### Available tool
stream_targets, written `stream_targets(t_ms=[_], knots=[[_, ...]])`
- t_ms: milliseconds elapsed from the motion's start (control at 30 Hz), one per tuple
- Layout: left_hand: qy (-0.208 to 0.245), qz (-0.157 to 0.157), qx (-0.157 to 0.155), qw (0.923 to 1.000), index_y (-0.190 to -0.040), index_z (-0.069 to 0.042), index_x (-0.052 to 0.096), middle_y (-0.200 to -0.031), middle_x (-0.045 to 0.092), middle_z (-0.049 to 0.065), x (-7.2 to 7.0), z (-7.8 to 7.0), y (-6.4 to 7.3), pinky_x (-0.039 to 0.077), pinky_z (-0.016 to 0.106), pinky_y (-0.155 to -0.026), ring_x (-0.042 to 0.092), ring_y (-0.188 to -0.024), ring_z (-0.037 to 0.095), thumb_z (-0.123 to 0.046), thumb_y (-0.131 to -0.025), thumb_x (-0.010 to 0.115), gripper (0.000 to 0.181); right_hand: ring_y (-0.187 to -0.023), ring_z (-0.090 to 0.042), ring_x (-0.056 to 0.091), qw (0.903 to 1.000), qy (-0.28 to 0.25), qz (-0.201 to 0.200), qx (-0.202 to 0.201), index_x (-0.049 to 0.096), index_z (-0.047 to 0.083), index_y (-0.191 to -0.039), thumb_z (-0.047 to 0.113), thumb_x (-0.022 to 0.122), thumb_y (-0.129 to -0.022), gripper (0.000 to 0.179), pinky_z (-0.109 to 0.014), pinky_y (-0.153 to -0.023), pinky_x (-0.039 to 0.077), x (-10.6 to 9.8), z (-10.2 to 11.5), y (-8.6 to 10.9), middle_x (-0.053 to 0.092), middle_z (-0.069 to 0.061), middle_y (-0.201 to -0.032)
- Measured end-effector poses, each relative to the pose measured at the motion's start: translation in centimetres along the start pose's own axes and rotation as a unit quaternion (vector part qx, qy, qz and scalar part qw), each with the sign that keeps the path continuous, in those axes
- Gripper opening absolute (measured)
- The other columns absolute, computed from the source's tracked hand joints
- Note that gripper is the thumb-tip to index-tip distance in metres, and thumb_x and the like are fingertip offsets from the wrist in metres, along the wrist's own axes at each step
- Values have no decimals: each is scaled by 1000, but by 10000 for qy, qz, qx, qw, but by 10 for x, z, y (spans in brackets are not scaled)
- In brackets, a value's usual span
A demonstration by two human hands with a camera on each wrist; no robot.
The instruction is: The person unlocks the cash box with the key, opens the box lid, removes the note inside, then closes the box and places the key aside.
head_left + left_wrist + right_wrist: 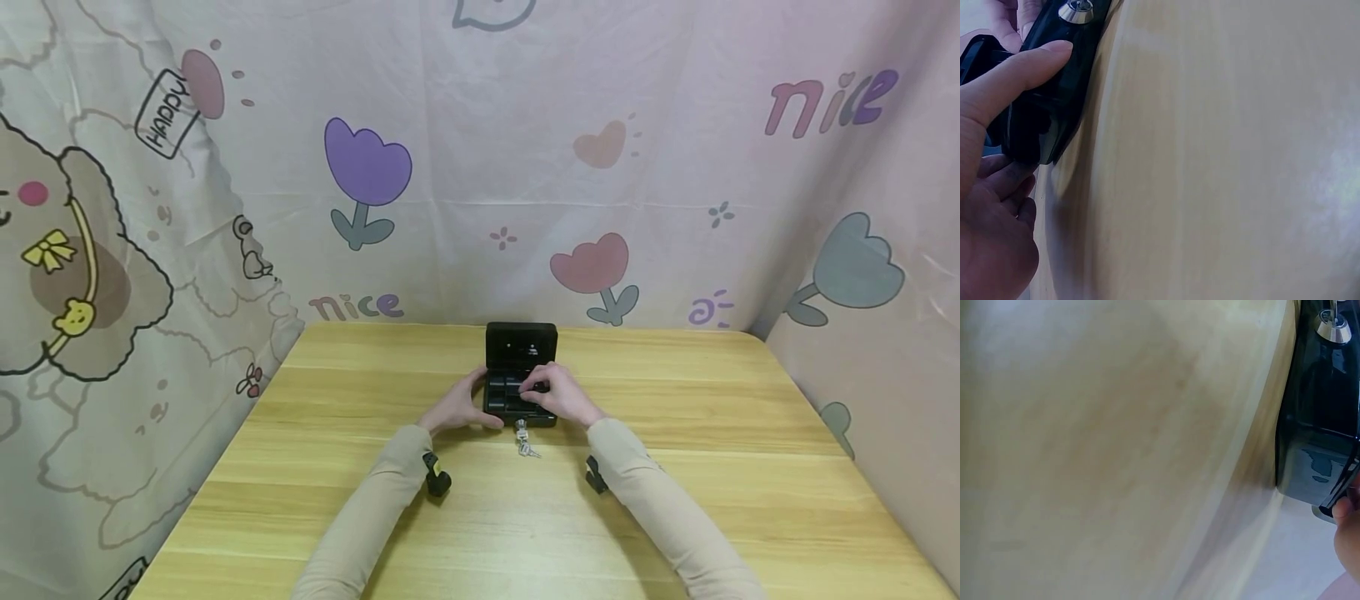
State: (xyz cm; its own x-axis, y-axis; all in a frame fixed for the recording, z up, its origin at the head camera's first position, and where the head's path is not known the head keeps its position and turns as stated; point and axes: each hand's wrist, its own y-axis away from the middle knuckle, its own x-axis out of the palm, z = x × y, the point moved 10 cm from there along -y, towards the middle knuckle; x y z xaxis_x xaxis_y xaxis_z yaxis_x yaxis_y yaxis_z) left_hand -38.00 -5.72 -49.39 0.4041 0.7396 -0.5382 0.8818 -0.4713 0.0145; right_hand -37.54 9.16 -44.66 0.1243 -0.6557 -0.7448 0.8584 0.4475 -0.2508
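A small black cash box [491, 419] stands on the table with its lid [498, 346] raised at the back. Inside sits a black compartment tray [497, 392]. My left hand [456, 407] grips the box's left side, its thumb on the front wall and its fingers round the side, as the left wrist view shows. Over the box, my right hand [558, 396] pinches the middle of the tray between thumb and forefinger; the exact contact is partly hidden. Keys [523, 442] hang from the front lock [1077, 10], one of them lying on the table.
The wooden table [510, 533] reaches forward to a printed cloth [480, 167] just behind the box. More cloth hangs along both sides. A black wrist camera [437, 479] is worn on the left sleeve, and another [596, 475] on the right.
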Motion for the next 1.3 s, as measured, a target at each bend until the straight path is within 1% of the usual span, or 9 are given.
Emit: stream_targets(t_ms=[167, 300, 700, 933, 1067, 1200, 1300], knots=[[21, 22, -51, 10000, -156, 6, 23, -164, 26, 25, 1, 2, 0, 23, 51, -128, 27, -153, 38, -24, -71, 92, 114, -92, -15, 54, 9999, 59, 117, 10, 81, 12, -93, 11, 77, -88, 7, -26, -81, 40, 2, 1, 0, 75, -1, -92], [51, 45, -62, 10000, -157, 6, 22, -165, 24, 26, 1, 1, 1, 23, 51, -128, 27, -153, 39, -23, -71, 92, 115, -90, -15, 53, 9999, 113, 127, -30, 81, 12, -92, 9, 77, -87, 7, -25, -80, 39, 2, 2, 0, 74, -1, -91], [23, 4, -112, 9999, -156, 8, 22, -164, 24, 27, 1, -1, 2, 23, 49, -128, 27, -153, 39, -21, -72, 91, 113, -88, -13, 51, 9995, 283, 89, -91, 80, 9, -90, 8, 76, -88, 5, -24, -79, 42, 4, 3, 0, 74, -1, -90], [-68, -10, -126, 9999, -156, 7, 23, -165, 24, 26, 1, -1, 1, 22, 50, -128, 26, -153, 38, -22, -72, 92, 113, -88, -13, 52, 9991, 338, 56, -265, 79, 6, -91, 7, 75, -89, 5, -26, -79, 45, 4, 5, 1, 74, -2, -91], [-110, -34, -117, 9999, -156, 7, 23, -164, 25, 26, 0, -2, 2, 23, 52, -128, 27, -153, 39, -23, -71, 92, 113, -87, -12, 51, 9989, 368, 25, -300, 79, 8, -90, 6, 75, -88, 5, -26, -79, 45, 4, 7, 1, 74, -1, -91], [-179, -41, -114, 9998, -156, 6, 23, -164, 26, 26, -1, -2, 1, 23, 52, -128, 26, -153, 40, -24, -71, 92, 114, -86, -12, 51, 9983, 434, -58, -395, 79, 8, -89, 5, 75, -88, 5, -25, -78, 44, 2, 12, 2, 73, -1, -89], [-177, -23, -26, 9998, -156, 5, 25, -163, 29, 25, -1, -3, 1, 23, 53, -127, 27, -153, 39, -24, -70, 93, 114, -85, -13, 51, 9972, 510, -171, -521, 78, 7, -88, 4, 75, -87, 5, -26, -77, 44, -1, 16, 3, 72, -2, -88]])
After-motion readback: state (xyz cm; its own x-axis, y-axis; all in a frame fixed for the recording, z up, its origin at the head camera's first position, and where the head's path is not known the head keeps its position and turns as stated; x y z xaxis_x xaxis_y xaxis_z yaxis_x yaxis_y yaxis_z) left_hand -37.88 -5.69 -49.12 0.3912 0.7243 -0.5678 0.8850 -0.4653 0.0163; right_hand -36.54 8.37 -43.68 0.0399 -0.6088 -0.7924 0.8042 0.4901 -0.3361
